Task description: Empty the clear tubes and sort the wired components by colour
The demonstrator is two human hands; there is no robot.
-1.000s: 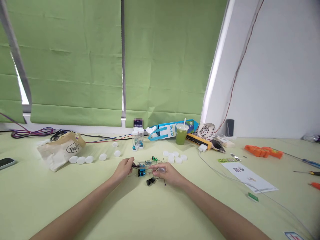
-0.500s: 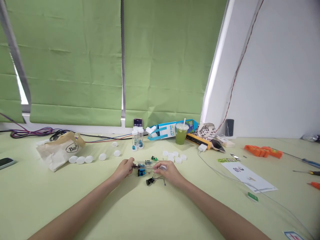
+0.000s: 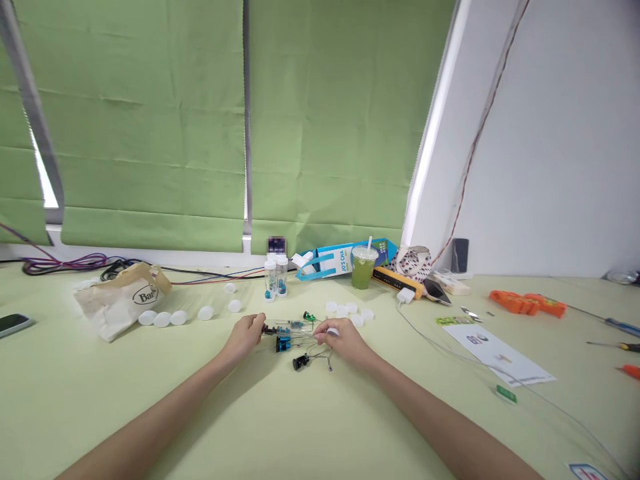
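Right now your left hand (image 3: pixel 245 337) is pinched on the dark end of a clear tube (image 3: pixel 291 326), which lies across the tabletop (image 3: pixel 280 427) between your two hands. Your right hand (image 3: pixel 346 341) is curled shut, with a small white cap (image 3: pixel 331 331) showing at its fingertips.

Crowding the tube are a blue part (image 3: pixel 283 344) just at its 6 o'clock, a black part (image 3: pixel 301 362) further toward 5 o'clock, and a green part (image 3: pixel 309 317) at 1 o'clock. Thin wires (image 3: pixel 320 357) trail from these under your right hand. A cluster of loose caps (image 3: pixel 350 311) sits at 12 o'clock from that hand, near it.

Further off, two vials (image 3: pixel 276 277) stand at 12 o'clock from the tube. A drink cup (image 3: pixel 363 268) is at 1 o'clock, a row of caps (image 3: pixel 163 319) and a paper bag (image 3: pixel 120 298) at 10 o'clock. A printed sheet (image 3: pixel 495 350) lies at 3 o'clock, well apart.

Compared with a second ago, your right hand has drawn back toward 3 o'clock. Its fingers, then stretched along the tube, are now curled in. Your left hand has barely shifted, and the parts lie where they were.
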